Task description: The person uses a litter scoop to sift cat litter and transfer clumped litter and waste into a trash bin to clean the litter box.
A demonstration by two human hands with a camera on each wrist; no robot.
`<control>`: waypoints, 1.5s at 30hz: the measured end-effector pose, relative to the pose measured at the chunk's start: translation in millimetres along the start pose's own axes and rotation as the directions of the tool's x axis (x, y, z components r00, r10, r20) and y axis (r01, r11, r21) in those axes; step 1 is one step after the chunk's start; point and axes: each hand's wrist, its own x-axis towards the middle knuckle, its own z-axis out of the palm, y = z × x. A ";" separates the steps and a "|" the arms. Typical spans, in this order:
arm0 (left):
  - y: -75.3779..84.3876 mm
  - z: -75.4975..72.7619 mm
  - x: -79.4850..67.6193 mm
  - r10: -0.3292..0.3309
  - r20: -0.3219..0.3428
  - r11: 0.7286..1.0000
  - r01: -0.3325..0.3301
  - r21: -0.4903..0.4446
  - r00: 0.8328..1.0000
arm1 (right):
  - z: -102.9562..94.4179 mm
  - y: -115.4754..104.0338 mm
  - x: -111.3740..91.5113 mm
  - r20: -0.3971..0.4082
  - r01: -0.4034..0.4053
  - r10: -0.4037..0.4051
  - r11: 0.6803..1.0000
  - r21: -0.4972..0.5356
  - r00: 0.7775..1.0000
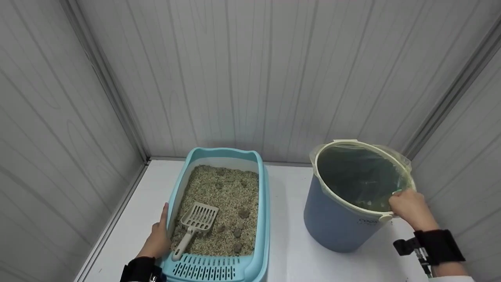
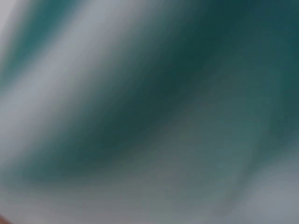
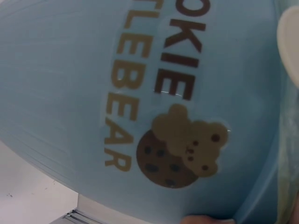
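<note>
Right fingers clenched over a bucket's rim; left fingers straight against a litter tray.
The right hand (image 1: 411, 207) grasps the near right rim of the blue bucket (image 1: 334, 219), lined with a yellowish bag (image 1: 401, 156), toward the desk's (image 1: 289, 235) back right corner; the left hand (image 1: 157, 239) touches the left wall of the tray (image 1: 265, 219), which reaches near the back edge. Inside, a slotted scoop (image 1: 194, 226) lies on litter (image 1: 227, 194), handle pointing to the tray's front left corner.

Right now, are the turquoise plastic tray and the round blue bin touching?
Apart: the head view shows a strip of white surface between the tray and the bin.
</note>
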 end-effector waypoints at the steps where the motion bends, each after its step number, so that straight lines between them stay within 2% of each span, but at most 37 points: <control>1: -0.1 0.1 -0.1 0.000 -0.001 1.000 0.000 0.000 1.000 | 0.0 -2.2 -1.1 0.007 -0.003 0.003 1.000 0.002 1.000; 2: 0.0 0.2 -0.2 0.000 -0.002 1.000 0.000 -0.001 1.000 | 0.1 -4.1 -1.9 0.009 -0.004 0.004 1.000 0.001 1.000; 3: 0.1 0.2 0.0 -0.001 -0.003 1.000 0.001 0.000 1.000 | 0.1 -6.0 -2.9 0.012 -0.055 0.054 0.997 0.046 0.998; 6: -0.6 0.4 0.1 -0.001 -0.006 1.000 0.001 0.004 1.000 | 1.2 -9.7 -5.3 0.018 -0.092 0.091 0.993 0.080 0.996; 13: -0.9 -0.9 -0.6 0.001 0.003 1.000 -0.001 0.004 1.000 | 4.3 -18.2 -14.0 0.027 -0.089 0.086 0.988 0.130 0.996; 17: 0.9 -1.6 -1.0 -0.011 0.007 1.000 0.011 0.005 1.000 | 5.3 -23.1 -18.7 0.023 -0.082 0.080 0.989 0.123 0.997; 25: 2.0 -2.7 -2.4 -0.031 0.026 0.999 0.031 -0.004 0.999 | 6.2 -33.0 -25.1 0.085 -0.093 0.083 0.989 0.118 0.993; 32: 2.7 -2.7 -2.9 -0.001 0.006 1.000 0.001 0.018 1.000 | 10.3 -40.7 -31.4 0.047 -0.059 0.054 0.993 0.105 0.997; 45: 4.1 -3.7 -3.8 -0.019 0.022 1.000 0.019 -0.002 1.000 | 11.9 -55.3 -42.5 0.108 -0.113 0.100 0.985 0.127 0.989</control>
